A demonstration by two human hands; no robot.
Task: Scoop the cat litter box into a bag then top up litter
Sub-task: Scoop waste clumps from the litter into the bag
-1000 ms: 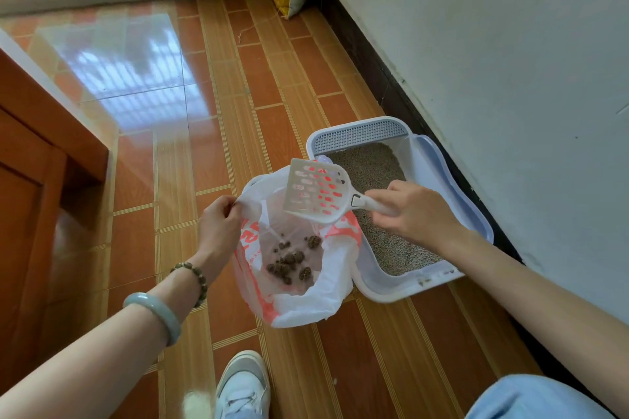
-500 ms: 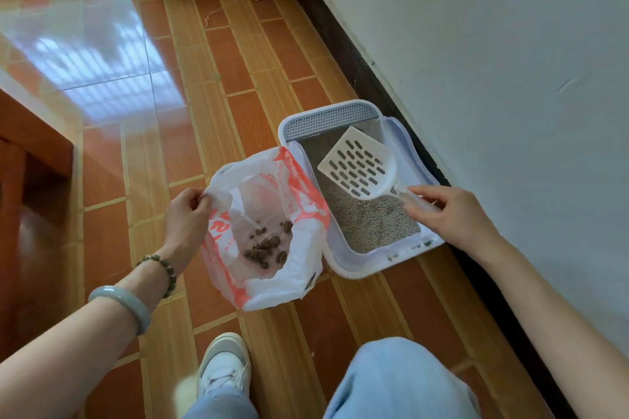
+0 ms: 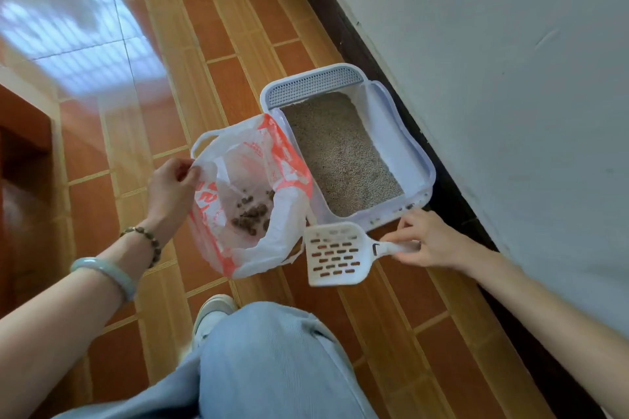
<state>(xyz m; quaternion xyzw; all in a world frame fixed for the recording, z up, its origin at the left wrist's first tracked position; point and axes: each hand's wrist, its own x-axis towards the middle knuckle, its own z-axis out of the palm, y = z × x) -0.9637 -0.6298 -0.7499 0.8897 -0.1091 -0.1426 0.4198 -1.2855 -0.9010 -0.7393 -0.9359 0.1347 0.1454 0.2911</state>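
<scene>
Litter box [image 3: 391, 143] lay just beyond the right hand [image 3: 430, 241], which pinched the scoop [image 3: 335, 253] handle. Left hand [image 3: 172, 187] gripped the bag [image 3: 289, 201] rim beside it

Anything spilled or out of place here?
Minor only: dark specks on the near rim of the litter box; clumps sit inside the bag the left hand pinches open, right hand holds the scoop. No spill on the tiles.
</scene>
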